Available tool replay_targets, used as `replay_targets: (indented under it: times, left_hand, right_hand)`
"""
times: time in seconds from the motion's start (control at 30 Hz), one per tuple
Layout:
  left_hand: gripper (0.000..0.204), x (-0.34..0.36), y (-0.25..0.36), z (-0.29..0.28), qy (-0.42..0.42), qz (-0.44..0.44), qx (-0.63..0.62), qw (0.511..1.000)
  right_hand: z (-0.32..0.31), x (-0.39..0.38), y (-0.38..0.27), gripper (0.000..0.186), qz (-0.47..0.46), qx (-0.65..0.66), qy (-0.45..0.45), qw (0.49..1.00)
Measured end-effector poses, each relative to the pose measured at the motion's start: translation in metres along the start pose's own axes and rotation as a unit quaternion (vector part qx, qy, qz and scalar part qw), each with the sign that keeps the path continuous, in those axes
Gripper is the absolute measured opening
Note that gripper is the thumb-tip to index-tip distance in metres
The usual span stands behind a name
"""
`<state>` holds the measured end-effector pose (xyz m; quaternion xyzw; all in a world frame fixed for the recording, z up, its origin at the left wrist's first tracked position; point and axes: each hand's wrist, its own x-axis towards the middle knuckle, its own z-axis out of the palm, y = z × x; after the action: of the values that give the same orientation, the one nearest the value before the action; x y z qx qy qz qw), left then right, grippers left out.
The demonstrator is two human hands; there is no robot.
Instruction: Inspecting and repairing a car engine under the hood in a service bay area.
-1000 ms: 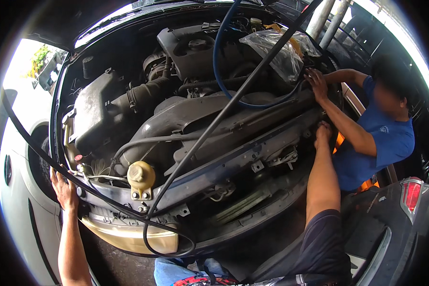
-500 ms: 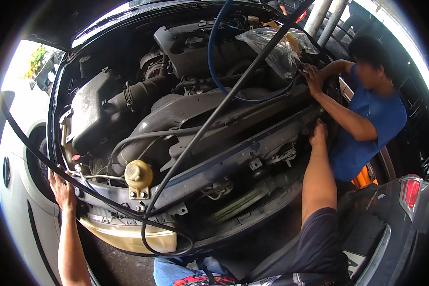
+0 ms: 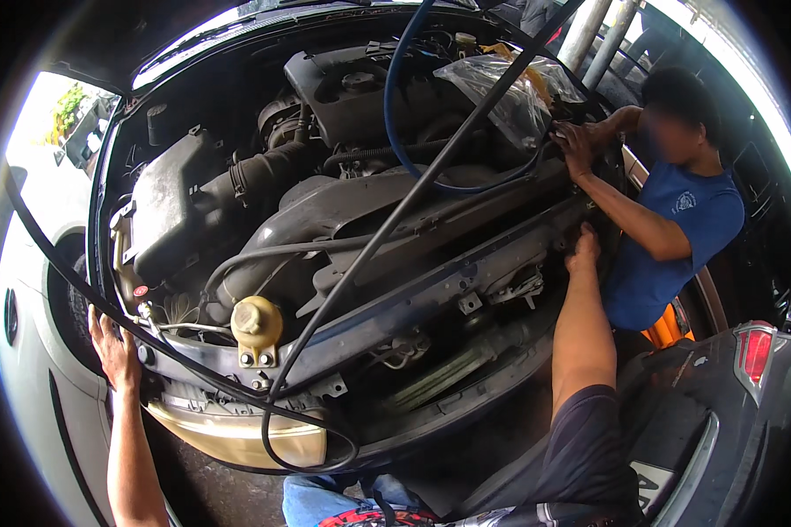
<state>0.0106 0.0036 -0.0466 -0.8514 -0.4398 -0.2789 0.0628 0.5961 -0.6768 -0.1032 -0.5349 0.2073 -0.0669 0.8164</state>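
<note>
The person's left hand (image 3: 117,356) lies at the near left corner of an open engine bay, its fingers stretched out and slightly apart against the dark bodywork; whether it presses or merely rests, I cannot tell. A long black flexible hose (image 3: 325,314) passes just beside its fingertips, makes a loop at the near edge and slants up to the far right. Below and right of this hand is a wide, yellowed clear-plastic headlight (image 3: 211,432).

The right hand (image 3: 583,250) reaches to the right end of a dark blue metal crossmember (image 3: 400,311), which spans the near side of the bay. Its fingers are partly hidden, so I cannot tell whether they grip anything.

Near the left end of the crossmember stands a yellowed plastic reservoir with a round cap (image 3: 257,321). Farther left is a boxy black plastic air box (image 3: 177,206), joined to a ribbed black duct (image 3: 264,177). A black plastic engine cover (image 3: 347,92) sits at the far middle, with a thin blue hose (image 3: 389,105) curving down on its right. A crumpled clear plastic bag (image 3: 505,101) lies at the far right.

At the right, a co-worker in a blue T-shirt (image 3: 681,224) leans in, one hand (image 3: 576,151) just beyond the person's right hand. A white car (image 3: 39,378) stands at the left, a dark vehicle with a red tail light (image 3: 756,354) at the near right.
</note>
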Motion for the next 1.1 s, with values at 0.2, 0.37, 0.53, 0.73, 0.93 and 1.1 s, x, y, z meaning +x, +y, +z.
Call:
replay_targets:
  times: [0.2,0.37,0.53,0.73,0.93,1.1]
  left_hand:
    - [0.055,-0.003,0.007,0.006,-0.003,-0.017,-0.024,1.000]
    - [0.053,-0.005,0.007,-0.023,-0.002,-0.044,-0.002,0.999]
    - [0.050,-0.004,0.013,-0.013,0.009,-0.022,-0.007,1.000]
    - [0.047,-0.004,0.027,-0.011,0.002,-0.021,-0.027,0.999]
    - [0.048,-0.006,0.016,-0.024,-0.001,-0.030,-0.013,0.999]
    - [0.048,-0.001,0.032,-0.011,-0.006,-0.025,-0.027,0.999]
  right_hand:
    - [-0.011,0.000,-0.002,0.041,-0.070,-0.046,0.007,0.996]
    - [0.013,-0.046,0.035,0.047,-0.016,-0.117,0.054,0.991]
    - [-0.004,-0.029,0.055,0.046,-0.089,-0.211,-0.006,0.973]
    - [-0.021,-0.035,0.065,0.051,-0.199,-0.422,-0.094,0.879]
    - [-0.010,-0.032,0.057,0.050,-0.159,-0.458,-0.173,0.857]
    - [-0.044,0.021,0.062,0.048,-0.173,-0.454,-0.157,0.860]
